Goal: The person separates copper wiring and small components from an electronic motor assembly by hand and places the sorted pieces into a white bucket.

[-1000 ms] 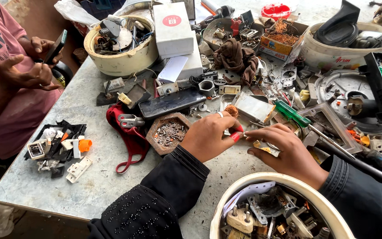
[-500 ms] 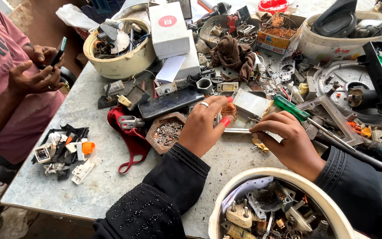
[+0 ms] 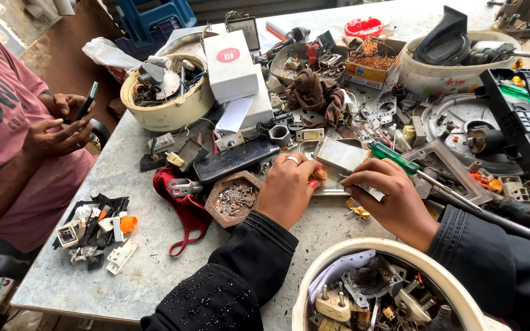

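My left hand [image 3: 286,189], with a ring and red nails, lies curled at the middle of the table, its fingertips pressing a small orange part [image 3: 320,174] against a flat metal strip [image 3: 331,187]. Just to the right, my right hand [image 3: 394,199] pinches the strip's other end between thumb and fingers. A shiny rectangular metal box [image 3: 340,154] stands just beyond both hands. Behind my right knuckles lies a green-handled screwdriver [image 3: 395,158]. A small brass piece [image 3: 358,209] sits on the table between my wrists.
A hexagonal tray of screws [image 3: 234,199], a black phone [image 3: 235,160] and a red cloth mask [image 3: 182,208] lie left of my hand. White bowls of parts stand near [image 3: 314,288] and far left [image 3: 167,113]. A person in pink [image 3: 7,135] holds a phone.
Both my hands have moved a little away from me toward the metal box and closer together over the strip. The person on the left keeps handling the phone.
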